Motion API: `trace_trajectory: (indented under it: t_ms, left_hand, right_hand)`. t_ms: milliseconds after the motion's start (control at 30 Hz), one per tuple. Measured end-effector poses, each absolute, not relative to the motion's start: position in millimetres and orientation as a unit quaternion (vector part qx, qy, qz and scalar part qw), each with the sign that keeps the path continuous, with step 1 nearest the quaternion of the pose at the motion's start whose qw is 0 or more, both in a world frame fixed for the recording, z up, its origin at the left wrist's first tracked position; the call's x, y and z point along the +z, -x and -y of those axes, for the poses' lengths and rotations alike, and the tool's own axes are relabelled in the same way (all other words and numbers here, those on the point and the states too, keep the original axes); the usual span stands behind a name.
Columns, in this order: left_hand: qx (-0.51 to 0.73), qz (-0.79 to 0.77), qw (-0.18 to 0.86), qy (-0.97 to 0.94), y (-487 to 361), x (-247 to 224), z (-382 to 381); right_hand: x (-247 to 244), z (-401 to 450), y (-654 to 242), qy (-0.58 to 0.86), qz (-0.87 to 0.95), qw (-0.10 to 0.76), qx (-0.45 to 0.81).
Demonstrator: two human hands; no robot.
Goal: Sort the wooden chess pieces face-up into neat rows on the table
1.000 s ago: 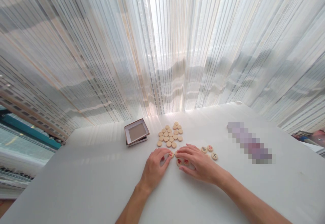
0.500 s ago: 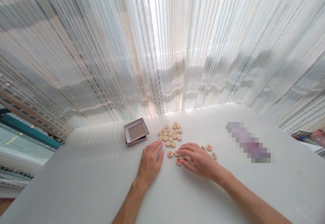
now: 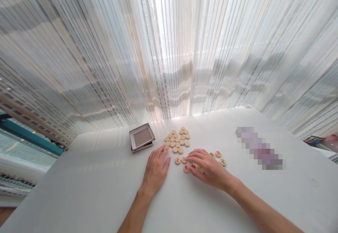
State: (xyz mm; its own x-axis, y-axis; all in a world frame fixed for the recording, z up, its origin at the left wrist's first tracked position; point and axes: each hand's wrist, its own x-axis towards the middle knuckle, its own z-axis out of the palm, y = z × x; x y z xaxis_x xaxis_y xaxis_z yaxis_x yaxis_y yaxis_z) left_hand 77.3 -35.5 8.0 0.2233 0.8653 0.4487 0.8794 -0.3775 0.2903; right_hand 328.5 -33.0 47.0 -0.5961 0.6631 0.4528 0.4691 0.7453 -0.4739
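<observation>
Several round wooden xiangqi pieces lie on the white table (image 3: 100, 180). A blank-faced cluster of pieces (image 3: 177, 145) sits beyond my hands. My left hand (image 3: 155, 164) rests with fingers stretched out, its fingertips at the near left edge of that cluster. Over a group of face-up pieces with red or black characters, my right hand (image 3: 207, 166) hovers or rests with fingers apart, hiding some of them. A red-marked piece (image 3: 177, 160) lies between the hands. Past the right hand's far side are a red-marked piece (image 3: 218, 153) and a black-marked piece (image 3: 222, 162).
A shallow open box (image 3: 142, 136) stands at the back left, tilted on another box part. A blurred-out object (image 3: 260, 148) lies to the right. Sheer striped curtains (image 3: 174, 49) hang along the table's back edge.
Both hands keep nearly the same place and pose. The pieces look unmoved; the whole view has shifted only very slightly.
</observation>
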Motion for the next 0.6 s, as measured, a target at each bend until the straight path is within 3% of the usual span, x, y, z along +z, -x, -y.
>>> trace_trajectory:
  t_ms: [600]
  left_hand:
    - [-0.296,0.531,0.000,0.794,-80.7,20.4,43.2]
  right_hand:
    - [43.0,34.1,-327.4,0.327,0.876,0.320,0.153]
